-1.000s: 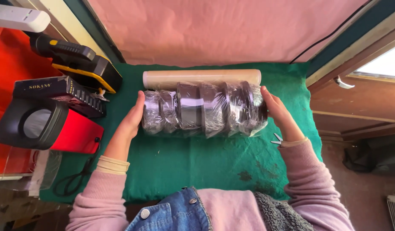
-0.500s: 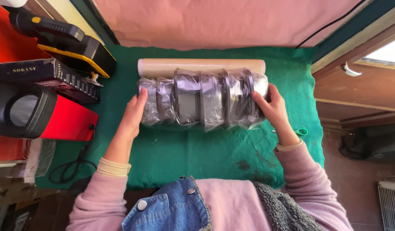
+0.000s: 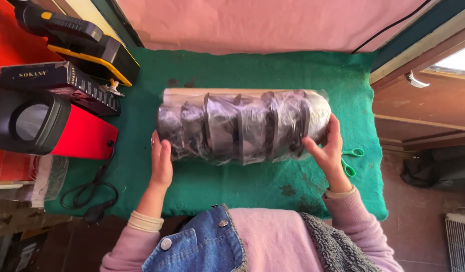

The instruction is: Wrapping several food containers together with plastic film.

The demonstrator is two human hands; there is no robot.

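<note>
Between the two sets of fingers lies a plastic-wrapped bundle [image 3: 242, 126] of dark round items, stacked in a row and lying on its side across the green cloth [image 3: 232, 181]. Left hand [image 3: 161, 163]: fingers together and extended, flat against the bundle's left end from below; the thumb cannot be made out. Right hand [image 3: 329, 151]: fingers spread apart and curved over the lower right end of the bundle, thumb pointing inward along the wrap. Both hands press on the bundle from opposite ends; neither closes around it. Both forearms come up from the bottom of the view in pink sleeves and angle inward toward the bundle.

Just beyond the fingertips, on the far side of the bundle and touching it, a pale roll [image 3: 212, 92] runs parallel to it. Green-handled scissors [image 3: 351, 160] lie on the cloth just right of the right hand's fingers. Well left of the left fingers: a red and black appliance [image 3: 51, 128], a dark box [image 3: 56, 83], a black and yellow tool [image 3: 86, 45].
</note>
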